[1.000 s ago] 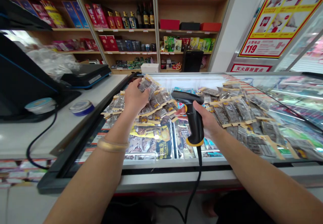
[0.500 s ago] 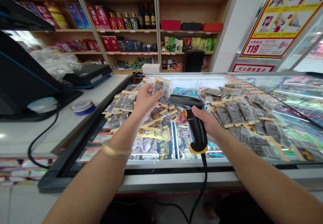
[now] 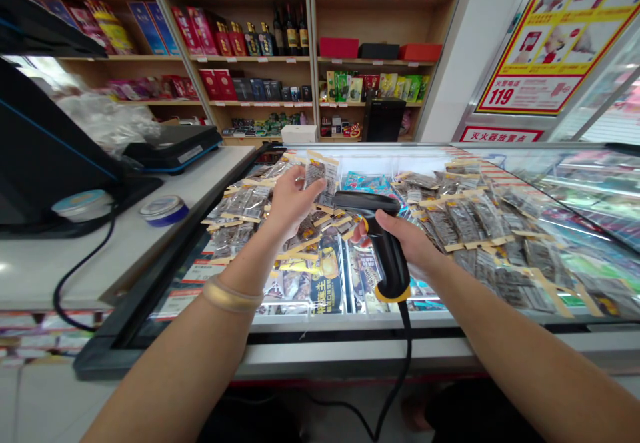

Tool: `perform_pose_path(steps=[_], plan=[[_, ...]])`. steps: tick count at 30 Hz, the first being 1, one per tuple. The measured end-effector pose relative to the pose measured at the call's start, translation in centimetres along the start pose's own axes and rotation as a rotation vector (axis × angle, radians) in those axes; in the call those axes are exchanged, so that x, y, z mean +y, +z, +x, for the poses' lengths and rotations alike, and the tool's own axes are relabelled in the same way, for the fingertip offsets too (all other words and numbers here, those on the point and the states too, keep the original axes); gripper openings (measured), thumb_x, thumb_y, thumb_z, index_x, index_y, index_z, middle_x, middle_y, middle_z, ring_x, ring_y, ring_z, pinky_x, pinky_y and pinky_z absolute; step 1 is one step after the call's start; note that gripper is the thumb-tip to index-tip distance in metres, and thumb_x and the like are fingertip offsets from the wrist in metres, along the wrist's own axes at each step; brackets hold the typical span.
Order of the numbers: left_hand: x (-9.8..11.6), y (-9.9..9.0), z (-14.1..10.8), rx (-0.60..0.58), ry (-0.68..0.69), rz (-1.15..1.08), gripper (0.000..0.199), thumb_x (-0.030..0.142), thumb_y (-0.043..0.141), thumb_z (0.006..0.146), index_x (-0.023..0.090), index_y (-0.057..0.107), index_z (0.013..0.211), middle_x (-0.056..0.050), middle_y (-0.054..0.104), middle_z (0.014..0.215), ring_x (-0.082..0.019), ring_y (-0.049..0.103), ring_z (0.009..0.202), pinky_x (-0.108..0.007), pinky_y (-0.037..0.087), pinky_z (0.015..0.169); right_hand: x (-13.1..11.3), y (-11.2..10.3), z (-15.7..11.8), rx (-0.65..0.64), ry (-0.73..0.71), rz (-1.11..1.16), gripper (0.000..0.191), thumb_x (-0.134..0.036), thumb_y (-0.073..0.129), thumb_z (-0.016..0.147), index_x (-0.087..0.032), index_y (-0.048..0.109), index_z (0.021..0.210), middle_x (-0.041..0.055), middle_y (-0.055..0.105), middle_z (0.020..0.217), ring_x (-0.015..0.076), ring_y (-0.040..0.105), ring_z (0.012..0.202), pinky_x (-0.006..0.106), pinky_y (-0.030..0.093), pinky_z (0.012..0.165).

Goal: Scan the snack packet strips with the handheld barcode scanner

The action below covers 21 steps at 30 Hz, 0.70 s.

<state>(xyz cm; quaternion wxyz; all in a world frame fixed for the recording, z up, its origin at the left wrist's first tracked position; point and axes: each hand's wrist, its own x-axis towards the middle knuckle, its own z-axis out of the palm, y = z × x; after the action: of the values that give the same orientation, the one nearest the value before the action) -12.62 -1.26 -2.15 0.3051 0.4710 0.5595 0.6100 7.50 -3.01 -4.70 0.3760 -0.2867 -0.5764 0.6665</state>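
A flat, clear plastic packet with beige edges (image 3: 323, 180) is pinched in the grip of the left hand (image 3: 293, 208), over the left half of the glass-topped white freezer (image 3: 350, 358), toward its far edge. A black, yellow-trimmed pistol-shaped scanner (image 3: 390, 260) is grasped by the right hand (image 3: 415, 242). A reading could be spoiled by glare or creased film; the black cable (image 3: 408, 330) could be snagged at the near edge.

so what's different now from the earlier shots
The left hand has moved rightward from the left pile and now holds a packet up by the front of the scanner. The right hand still holds the scanner, barely shifted. The right pile and blue tub stayed put.
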Motion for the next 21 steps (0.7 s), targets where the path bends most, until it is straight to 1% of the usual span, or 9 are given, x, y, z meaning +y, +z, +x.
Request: perform_pose_path(steps=[4,7,10,12,13,15,17,19,21], plan=[[0.0,0.0,0.0,-0.016,0.036,-0.022,0.024,0.03,0.069,0.064,0.02,0.056,0.081,-0.003,0.069,0.082,-0.018,0.064,0.073,-0.025,0.048,0.055,0.3,-0.1,0.1,0.025,0.028,0.026,0.055,-0.073,0.072,0.063,-0.018,0.068,0.068,0.0069,0.071,0.073,0.0238,0.067,0.077,0.034,0.048,0.072],[0.2,0.0,-0.1,-0.012,-0.008,0.0,0.027,0.032,0.069,0.065,0.021,0.056,0.084,-0.002,0.068,0.081,-0.02,0.064,0.073,-0.025,0.047,0.052,0.4,-0.1,0.3,0.021,0.022,0.031,0.054,-0.072,0.071,0.067,-0.018,0.069,0.072,0.0069,0.072,0.075,0.0232,0.068,0.078,0.034,0.049,0.072],[0.7,0.4,-0.3,0.026,-0.044,-0.028,0.029,0.033,0.069,0.067,0.022,0.052,0.088,-0.002,0.069,0.085,-0.02,0.066,0.074,-0.025,0.047,0.051,-0.1,0.0,0.2,0.035,-0.012,0.061,0.054,-0.072,0.07,0.067,-0.019,0.069,0.07,0.0076,0.072,0.075,0.0244,0.069,0.083,0.034,0.051,0.073],[1.1,1.1,-0.4,0.038,-0.05,-0.09,0.033,0.031,0.069,0.069,0.023,0.05,0.096,-0.002,0.07,0.087,-0.019,0.067,0.074,-0.027,0.05,0.055,-0.9,-0.1,-0.1,0.059,-0.06,0.11,0.053,-0.073,0.069,0.066,-0.019,0.068,0.068,0.0078,0.073,0.076,0.0254,0.069,0.087,0.034,0.052,0.073],[1.3,1.6,-0.4,0.026,-0.045,-0.118,0.037,0.029,0.068,0.071,0.023,0.05,0.102,-0.002,0.07,0.088,-0.019,0.067,0.074,-0.028,0.052,0.058,-1.3,-0.3,-0.4,0.076,-0.094,0.136,0.053,-0.072,0.069,0.067,-0.019,0.068,0.069,0.0076,0.073,0.078,0.0254,0.069,0.089,0.034,0.053,0.074],[1.7,3.1,-0.5,-0.021,-0.02,-0.138,0.047,0.025,0.067,0.073,0.023,0.048,0.116,-0.001,0.069,0.084,-0.017,0.067,0.072,-0.029,0.053,0.063,-2.4,-1.4,-1.3,0.12,-0.173,0.172,0.051,-0.07,0.068,0.071,-0.02,0.069,0.072,0.0071,0.074,0.082,0.0249,0.07,0.092,0.033,0.055,0.077],[2.2,5.4,-0.6,-0.08,0.014,-0.118,0.057,0.023,0.066,0.076,0.022,0.046,0.13,-0.001,0.068,0.08,-0.016,0.065,0.068,-0.028,0.052,0.066,-3.5,-3.3,-2.5,0.183,-0.245,0.184,0.049,-0.068,0.066,0.073,-0.02,0.069,0.074,0.007,0.075,0.084,0.0248,0.071,0.095,0.034,0.056,0.08],[2.7,8.3,-0.8,-0.139,0.03,-0.084,0.065,0.021,0.065,0.078,0.02,0.042,0.139,-0.002,0.069,0.08,-0.015,0.064,0.065,-0.028,0.052,0.066,-4.5,-6.0,-3.7,0.276,-0.289,0.189,0.047,-0.067,0.067,0.074,-0.02,0.069,0.075,0.0078,0.075,0.085,0.0255,0.071,0.097,0.034,0.057,0.082],[3.3,11.6,-0.9,-0.21,0.027,-0.06,0.068,0.02,0.064,0.08,0.019,0.039,0.143,-0.005,0.071,0.087,-0.015,0.065,0.068,-0.028,0.052,0.07,-5.4,-9.0,-4.8,0.365,-0.3,0.195,0.046,-0.065,0.068,0.075,-0.019,0.069,0.074,0.0098,0.076,0.087,0.0263,0.072,0.097,0.034,0.058,0.083]])
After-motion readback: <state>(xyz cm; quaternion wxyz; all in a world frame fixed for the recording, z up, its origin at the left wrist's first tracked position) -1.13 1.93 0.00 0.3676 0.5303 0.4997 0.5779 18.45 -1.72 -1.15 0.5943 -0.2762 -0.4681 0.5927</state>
